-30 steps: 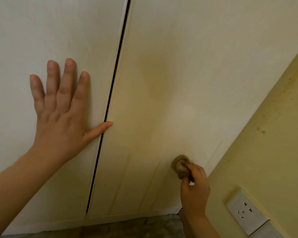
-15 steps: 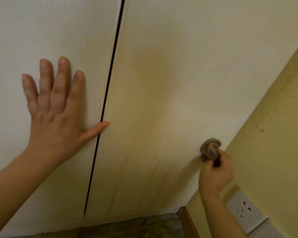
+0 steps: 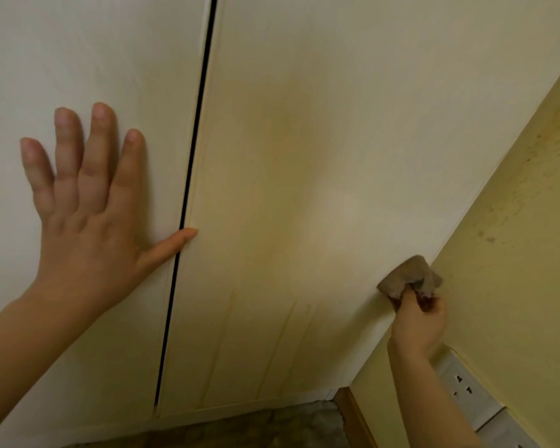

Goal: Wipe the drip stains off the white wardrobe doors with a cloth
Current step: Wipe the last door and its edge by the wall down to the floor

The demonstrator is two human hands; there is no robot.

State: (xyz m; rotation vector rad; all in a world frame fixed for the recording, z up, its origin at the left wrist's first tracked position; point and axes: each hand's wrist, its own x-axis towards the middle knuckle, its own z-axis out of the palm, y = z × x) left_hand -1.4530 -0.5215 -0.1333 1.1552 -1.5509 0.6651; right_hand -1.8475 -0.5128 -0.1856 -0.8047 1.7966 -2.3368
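Two white wardrobe doors fill the view, split by a dark vertical gap. My left hand lies flat with spread fingers on the left door, its thumb tip reaching the gap. My right hand grips a bunched brown cloth and presses it against the right door near that door's right edge. Several thin yellowish drip streaks run down the lower part of the right door, left of the cloth.
A yellow wall with small dark specks meets the wardrobe on the right. A white wall socket sits low on it, beside my right forearm. A wooden skirting board and mottled floor lie below.
My right hand has carried the cloth from the lower middle of the right door up and rightward to its right edge. My left hand has stayed flat on the left door.
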